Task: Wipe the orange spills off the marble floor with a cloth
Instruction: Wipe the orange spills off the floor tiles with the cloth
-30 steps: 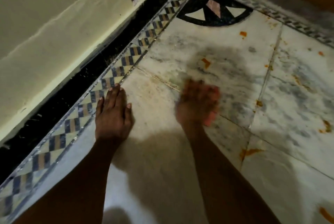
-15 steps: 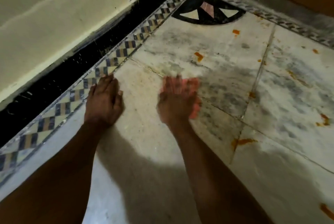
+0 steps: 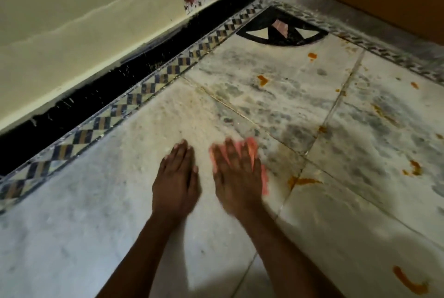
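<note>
Though motion blur smears its outline, the right hand (image 3: 236, 177) lies flat with fingers spread over a pink cloth (image 3: 263, 181), pressing it onto the white, grey-veined marble floor (image 3: 276, 103); only pink slivers of the cloth show between the fingers and along the hand's outer edge, so its shape cannot be made out. Just beside it, the left hand (image 3: 176, 181) rests palm-down on the floor, fingers straight and together, holding nothing. Orange spills dot the floor: one smear (image 3: 301, 181) just right of the cloth, others (image 3: 263, 80) farther off, and a curved streak (image 3: 408, 282) at the bottom right. A blue-and-tan checkered border strip (image 3: 134, 98) runs along the black skirting (image 3: 96, 96).
</note>
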`<state>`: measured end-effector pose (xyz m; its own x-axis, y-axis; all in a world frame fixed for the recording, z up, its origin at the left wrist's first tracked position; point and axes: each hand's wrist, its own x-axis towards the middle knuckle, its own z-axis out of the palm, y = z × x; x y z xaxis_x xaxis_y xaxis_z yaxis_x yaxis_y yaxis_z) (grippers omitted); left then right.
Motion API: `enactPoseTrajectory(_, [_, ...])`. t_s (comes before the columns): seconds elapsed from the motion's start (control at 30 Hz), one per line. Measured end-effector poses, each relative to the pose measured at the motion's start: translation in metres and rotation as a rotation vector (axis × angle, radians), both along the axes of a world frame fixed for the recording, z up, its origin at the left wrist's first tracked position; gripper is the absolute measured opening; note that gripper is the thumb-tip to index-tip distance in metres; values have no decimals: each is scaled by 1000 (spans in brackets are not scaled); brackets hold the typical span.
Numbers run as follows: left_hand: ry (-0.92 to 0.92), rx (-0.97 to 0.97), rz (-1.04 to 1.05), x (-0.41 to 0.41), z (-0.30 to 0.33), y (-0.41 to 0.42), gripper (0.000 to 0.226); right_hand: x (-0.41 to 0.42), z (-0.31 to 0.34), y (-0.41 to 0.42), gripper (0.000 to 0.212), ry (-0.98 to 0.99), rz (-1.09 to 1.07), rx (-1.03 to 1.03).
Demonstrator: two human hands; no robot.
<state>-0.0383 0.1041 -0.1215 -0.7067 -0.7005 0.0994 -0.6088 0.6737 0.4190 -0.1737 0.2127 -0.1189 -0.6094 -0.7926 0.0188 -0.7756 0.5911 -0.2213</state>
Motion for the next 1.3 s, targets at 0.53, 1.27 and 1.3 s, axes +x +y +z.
enactPoseTrajectory(0.53, [-127,-28,158,-9,7,46,72,0,5,110,58,-31,157,-5])
enactPoseTrajectory(1.27, [-126,-78,40,-13,-1,85,70,-95,16,58,61,-219,-140,84])
enactPoseTrajectory(1.3, [-127,-69,37,-13,1,85,71,-77,14,72,60,-199,-23,82])
